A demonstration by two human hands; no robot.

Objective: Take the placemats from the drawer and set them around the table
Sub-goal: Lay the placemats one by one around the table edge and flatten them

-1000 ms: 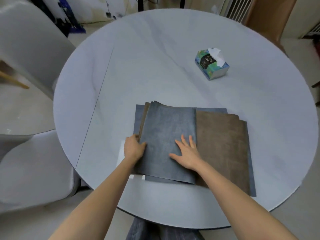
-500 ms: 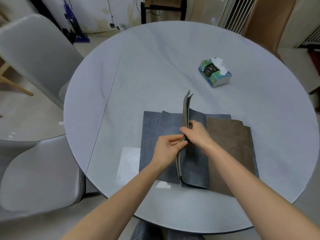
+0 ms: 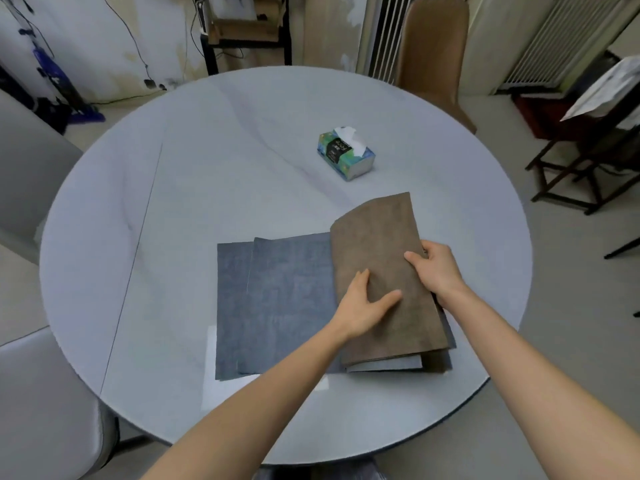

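Since the earlier frames we have turned the upright bundle over to the right, so a brown-faced stack of placemats (image 3: 384, 271) now lies on the round surface (image 3: 242, 168), beside two blue placemats (image 3: 277, 299) spread flat to its left. Its long axis runs away from us, toward the tissue box (image 3: 346, 155). Our right hand (image 3: 438, 268) is nearer, its grip closed on the stack's right edge; our left hand (image 3: 363, 303) rests open and flat on top, holding nothing.
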